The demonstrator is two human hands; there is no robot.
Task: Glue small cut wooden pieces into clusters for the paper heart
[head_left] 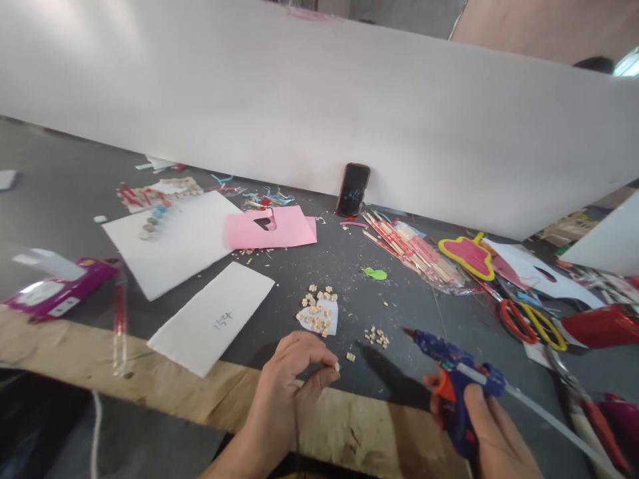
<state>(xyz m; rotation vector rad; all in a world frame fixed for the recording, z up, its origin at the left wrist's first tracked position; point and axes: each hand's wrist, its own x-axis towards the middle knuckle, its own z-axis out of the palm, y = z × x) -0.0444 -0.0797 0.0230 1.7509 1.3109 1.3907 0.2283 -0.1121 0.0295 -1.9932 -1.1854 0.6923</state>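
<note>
My left hand (pixel 292 369) is closed in a pinch near the table's front edge, with a small pale wooden piece (pixel 337 366) between thumb and forefinger. My right hand (pixel 486 419) grips a blue hot glue gun (pixel 456 362) by its handle, the nozzle pointing left. A long whitish glue stick (pixel 549 416) runs out of the gun's back. Just beyond the left hand, small wooden clusters (pixel 313 303) lie on and around a white paper scrap (pixel 330 310). Loose wooden bits (pixel 377 337) form a little heap between the hands, and one small cluster (pixel 350 356) lies apart.
White boards (pixel 214 319) and a pink paper (pixel 279 227) lie left. A phone (pixel 353 189) leans against the white partition (pixel 299 100). At right are wooden sticks (pixel 399 243), scissors (pixel 519 322) and a red can (pixel 602 326). A purple packet (pixel 64 289) sits far left.
</note>
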